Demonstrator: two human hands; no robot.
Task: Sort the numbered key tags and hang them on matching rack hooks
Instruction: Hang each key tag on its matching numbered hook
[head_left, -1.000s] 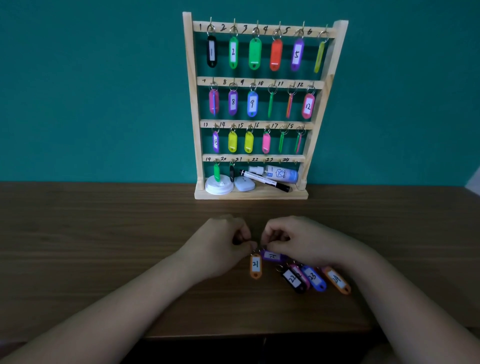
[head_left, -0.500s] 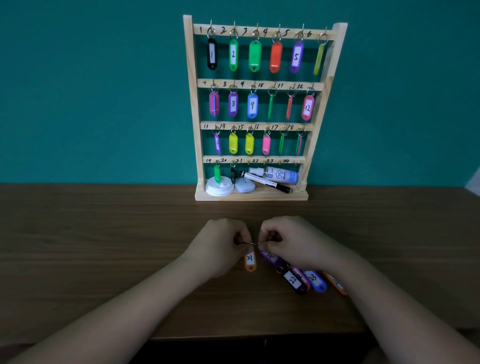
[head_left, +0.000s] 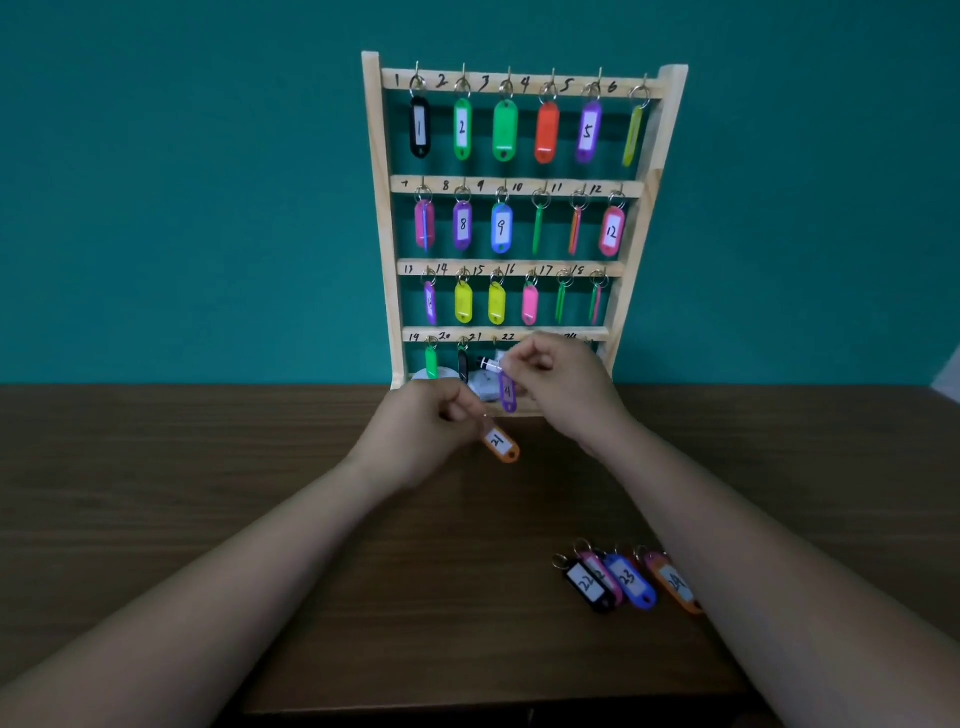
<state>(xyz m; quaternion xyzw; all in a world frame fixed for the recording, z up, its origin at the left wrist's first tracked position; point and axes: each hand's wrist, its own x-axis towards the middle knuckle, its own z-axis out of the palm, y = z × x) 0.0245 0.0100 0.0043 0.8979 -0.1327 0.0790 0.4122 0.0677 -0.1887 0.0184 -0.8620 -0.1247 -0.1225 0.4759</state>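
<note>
A wooden key rack (head_left: 375, 218) stands against the teal wall, its numbered hooks filled with coloured tags down to hook 20. My left hand (head_left: 421, 441) pinches the ring of an orange tag marked 21 (head_left: 501, 444), which dangles above the table in front of the rack base. My right hand (head_left: 558, 387) is raised to the bottom row and pinches the ring of a purple tag (head_left: 507, 393) hanging under hook 21. Several loose tags lie on the table at the right: a black 22 (head_left: 587, 584), a pink one (head_left: 602, 571), a blue 23 (head_left: 629, 579), an orange 24 (head_left: 675, 582).
On the rack's base shelf sit a white round lid (head_left: 441, 373), a black marker (head_left: 488, 364) and a small white object (head_left: 485, 389), partly hidden by my hands. The brown wooden table (head_left: 208, 493) runs to its front edge at the bottom.
Both hands lifted from the tag pile and moved toward the rack. The orange 21 tag and the purple tag came apart, one in each hand; the other tags stayed on the table.
</note>
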